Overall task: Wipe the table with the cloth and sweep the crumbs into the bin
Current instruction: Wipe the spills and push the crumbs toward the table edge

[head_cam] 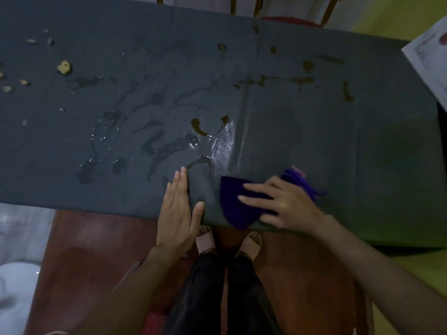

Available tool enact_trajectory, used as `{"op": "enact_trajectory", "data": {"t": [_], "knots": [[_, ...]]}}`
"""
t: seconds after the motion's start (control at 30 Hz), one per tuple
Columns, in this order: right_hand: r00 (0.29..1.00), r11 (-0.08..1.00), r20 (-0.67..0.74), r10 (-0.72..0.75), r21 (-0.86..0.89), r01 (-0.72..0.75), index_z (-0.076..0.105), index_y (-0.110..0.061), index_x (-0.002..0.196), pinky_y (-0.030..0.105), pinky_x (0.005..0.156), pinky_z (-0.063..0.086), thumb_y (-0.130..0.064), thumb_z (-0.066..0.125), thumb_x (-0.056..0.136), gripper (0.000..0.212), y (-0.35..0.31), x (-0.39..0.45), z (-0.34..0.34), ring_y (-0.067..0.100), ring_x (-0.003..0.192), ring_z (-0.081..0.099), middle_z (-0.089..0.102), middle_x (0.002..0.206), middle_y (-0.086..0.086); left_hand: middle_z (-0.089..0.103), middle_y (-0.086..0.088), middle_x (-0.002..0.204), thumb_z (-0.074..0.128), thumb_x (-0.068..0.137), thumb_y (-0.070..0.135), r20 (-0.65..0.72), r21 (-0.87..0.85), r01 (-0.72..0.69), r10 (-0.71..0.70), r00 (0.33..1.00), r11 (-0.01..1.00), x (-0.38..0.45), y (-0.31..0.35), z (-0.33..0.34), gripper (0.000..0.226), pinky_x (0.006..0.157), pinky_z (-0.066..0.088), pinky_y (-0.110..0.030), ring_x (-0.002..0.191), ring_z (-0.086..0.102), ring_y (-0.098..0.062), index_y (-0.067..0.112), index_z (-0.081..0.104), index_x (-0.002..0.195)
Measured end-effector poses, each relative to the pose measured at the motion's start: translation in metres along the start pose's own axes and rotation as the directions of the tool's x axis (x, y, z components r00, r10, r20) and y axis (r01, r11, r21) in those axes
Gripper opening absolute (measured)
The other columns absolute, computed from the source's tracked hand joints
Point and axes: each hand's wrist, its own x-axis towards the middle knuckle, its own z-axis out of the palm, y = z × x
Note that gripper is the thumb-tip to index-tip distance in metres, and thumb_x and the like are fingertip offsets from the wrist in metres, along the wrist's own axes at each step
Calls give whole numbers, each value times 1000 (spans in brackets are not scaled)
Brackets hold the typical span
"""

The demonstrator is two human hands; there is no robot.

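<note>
A dark grey table (314, 141) fills the upper view. My right hand (283, 204) presses flat on a purple cloth (235, 206) at the table's near edge, fingers spread over it. To its left, my left hand (179, 209) lies flat on the near edge, fingers together, holding nothing. Brown sauce stains (302, 79) mark the right half and the middle (198, 126). Wet smears (154, 141) spread over the centre. Pale crumbs (64, 67) lie at the far left. No bin is clearly in view.
A wet sheen (225, 146) runs just beyond the cloth. Wooden chair legs (256, 6) stand behind the table. A printed paper (430, 59) sits off the right corner. White plastic (17, 274) lies on the floor at lower left. My feet (227, 240) stand on red floor.
</note>
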Motion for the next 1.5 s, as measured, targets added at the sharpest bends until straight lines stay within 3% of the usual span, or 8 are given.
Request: {"op": "enact_trajectory", "data": {"t": [0.27,0.43,0.67,0.8,0.97,1.1,1.37,1.5], "knots": [[612,646,-269,743,50,-762,53,-21,139,35,62,53,-32,49,88,52,-1,62,6,30,105,49,55,134,5,14,-6,164,18,103,42,-21,-10,19,-19,1000,1000,0,2,3,66,124,4,-33,152,8,-15,2,10,155],[976,979,-93,198,63,-193,60,-24,133,32,77,50,-32,62,84,50,-40,39,16,23,91,53,58,136,0,15,-1,164,15,103,40,-29,-119,48,-52,998,992,0,1,2,62,124,4,-32,152,9,-11,8,12,156],[954,944,-114,278,-148,-293,63,-20,128,42,78,50,-27,63,84,45,29,-75,-18,29,92,55,55,140,6,23,-5,162,24,102,35,-69,-94,58,-65,995,994,19,29,3,60,124,2,-37,152,9,-16,6,19,154],[275,317,-415,868,37,-948,53,-15,136,48,84,48,-23,53,93,44,87,-90,-39,41,113,44,45,140,14,17,-8,163,30,103,33,62,88,-197,192,979,976,78,69,30,58,124,-1,-36,153,4,-20,6,24,154],[-526,-364,-278,804,470,-804,43,-2,134,49,96,41,-27,40,100,43,187,-49,-77,40,128,34,30,147,20,-3,-6,164,22,106,39,134,143,-231,212,968,963,146,120,70,60,122,-7,-33,151,-10,-18,7,8,155],[-339,-204,-294,894,406,-891,41,-4,135,48,95,42,-24,39,98,42,232,19,-85,40,127,36,28,148,20,0,-5,164,19,105,41,131,202,-201,177,975,959,163,127,84,61,121,-12,-29,152,-7,-18,8,9,155],[870,875,-104,483,27,-483,41,-19,147,38,77,53,-22,57,90,58,206,47,-63,28,113,47,47,140,6,14,-8,164,26,105,38,137,266,-220,189,972,939,159,124,83,59,124,7,-37,153,6,-19,6,20,154],[916,885,-147,372,-242,-398,53,-26,138,37,78,46,-19,63,82,58,236,-31,-76,28,97,52,51,144,-4,15,-9,164,29,105,36,140,283,-218,185,973,934,160,123,84,59,123,12,-39,153,7,-20,6,22,154]]}}
